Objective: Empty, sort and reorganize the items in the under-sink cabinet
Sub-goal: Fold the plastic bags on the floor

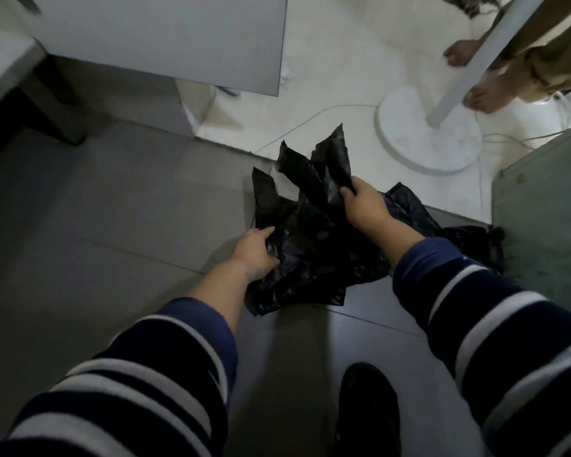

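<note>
Below, crumpled glossy black plastic bags (pixel 310 239), corners jutting upward, pinched in left hand (pixel 254 252) and right hand (pixel 365 204).

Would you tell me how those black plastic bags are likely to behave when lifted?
The black plastic bags look thin and crumpled, so probably floppy and light. Corners stick up above the right hand while the left hand grips below; loose layers may slip.

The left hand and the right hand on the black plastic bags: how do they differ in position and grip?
The left hand grips the black plastic bags low, at their left side; the right hand holds them higher and farther from the camera. The left hand's fingers curl into a crumpled fold, while the right hand pinches an upright flap. Both wear striped sleeves and work above the grey floor.
</note>
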`<state>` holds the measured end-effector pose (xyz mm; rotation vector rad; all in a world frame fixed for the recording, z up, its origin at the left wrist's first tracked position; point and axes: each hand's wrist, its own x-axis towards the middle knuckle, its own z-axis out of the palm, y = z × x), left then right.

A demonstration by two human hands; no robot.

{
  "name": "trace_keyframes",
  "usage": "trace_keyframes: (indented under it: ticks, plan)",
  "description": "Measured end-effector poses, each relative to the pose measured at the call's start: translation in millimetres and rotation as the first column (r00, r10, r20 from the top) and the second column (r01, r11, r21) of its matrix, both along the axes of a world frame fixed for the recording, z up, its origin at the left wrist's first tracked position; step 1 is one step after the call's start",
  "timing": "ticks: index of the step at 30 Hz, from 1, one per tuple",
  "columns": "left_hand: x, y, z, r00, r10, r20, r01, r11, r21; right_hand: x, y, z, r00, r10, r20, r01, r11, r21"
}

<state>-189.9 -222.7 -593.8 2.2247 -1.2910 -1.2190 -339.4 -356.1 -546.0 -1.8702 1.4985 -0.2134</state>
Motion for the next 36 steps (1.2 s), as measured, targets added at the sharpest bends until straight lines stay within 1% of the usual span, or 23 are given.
trace_keyframes:
  ticks: [3,5,7,10,12,14,15,16,18,19,20,21,23,25,27,29,30,32,34,36]
  plan:
    - [4.0,14.3,9.2,1.0,0.018,0.018,-0.018,1.0,0.002,5.7,11.8,24.3,1.0,-0.029,0.009,0.029,0.999,-0.02]
    - [4.4,24.6,8.1,1.0,-0.011,0.027,0.01,0.999,0.042,2.6,19.6,31.7,0.998,-0.055,-0.005,0.055,0.997,-0.045]
    - [1.8,33.1,-3.2,0.997,-0.069,0.044,0.064,0.994,0.092,-5.9,25.9,28.0,0.996,-0.09,-0.019,0.09,0.996,-0.028]
    - [-5.4,36.3,-26.0,0.993,-0.098,0.068,0.089,0.988,0.125,-23.8,28.4,6.0,0.99,-0.113,-0.082,0.113,0.994,-0.008]
    - [-9.4,34.3,-43.2,0.99,-0.112,0.086,0.099,0.984,0.146,-39.3,31.5,-13.0,0.991,-0.046,-0.129,0.052,0.998,0.047]
    - [-11.9,31.4,-57.1,0.983,-0.139,0.12,0.117,0.978,0.172,-54.6,39.7,-33.8,0.979,0.102,-0.174,-0.073,0.984,0.165]
    - [-12.6,30.2,-62.7,0.976,-0.153,0.156,0.124,0.976,0.177,-60.8,45.5,-44.9,0.955,0.191,-0.228,-0.144,0.967,0.209]
    - [-13.8,29.2,-66.9,0.968,-0.154,0.198,0.121,0.978,0.17,-66.8,51.3,-57.1,0.911,0.28,-0.303,-0.216,0.949,0.228]
    - [-17.3,26.3,-70.5,0.945,-0.122,0.303,0.088,0.989,0.122,-75.7,59.3,-78.6,0.817,0.389,-0.426,-0.327,0.92,0.214]
    - [-18.7,24.0,-70.8,0.927,-0.103,0.36,0.072,0.992,0.1,-77.9,59.9,-86.4,0.799,0.406,-0.444,-0.355,0.914,0.196]
    - [-19.5,21.2,-72.3,0.911,-0.095,0.401,0.063,0.994,0.092,-79.2,58.3,-93.3,0.8,0.406,-0.443,-0.368,0.914,0.172]
    - [-20.0,17.9,-73.6,0.903,-0.093,0.42,0.057,0.994,0.099,-79.7,56.0,-98.6,0.807,0.397,-0.437,-0.377,0.916,0.136]
    - [-23.2,9.8,-76.5,0.908,-0.089,0.41,0.048,0.993,0.11,-80.6,50.6,-106.1,0.824,0.359,-0.437,-0.383,0.923,0.036]
    - [-31.0,3.2,-76.4,0.92,-0.099,0.378,0.077,0.994,0.071,-83.0,47.9,-107.7,0.851,0.296,-0.435,-0.342,0.939,-0.031]
    - [-42.8,-1.3,-76.5,0.958,-0.089,0.274,0.095,0.995,-0.009,-89.4,42.2,-103.6,0.877,0.185,-0.443,-0.22,0.975,-0.03]
    - [-54.5,-8.8,-77.1,0.989,-0.022,0.146,0.033,0.997,-0.071,-98.7,32.7,-96.1,0.915,0.03,-0.403,-0.039,0.999,-0.014]
    - [-58.3,-13.7,-76.5,0.994,0.026,0.107,-0.014,0.995,-0.103,-102.3,26.3,-92.0,0.936,-0.04,-0.351,0.042,0.999,-0.001]
    - [-62.0,-24.7,-72.2,0.992,0.1,0.076,-0.086,0.98,-0.178,-105.3,13.8,-81.5,0.967,-0.145,-0.211,0.159,0.986,0.051]
    - [-56.6,-30.3,-62.2,0.982,0.171,0.074,-0.148,0.956,-0.252,-99.0,5.8,-67.3,0.971,-0.232,-0.065,0.238,0.964,0.119]
    - [-40.3,-26.2,-50.4,0.97,0.227,0.084,-0.192,0.933,-0.304,-83.9,4.4,-53.9,0.955,-0.29,0.061,0.277,0.947,0.16]
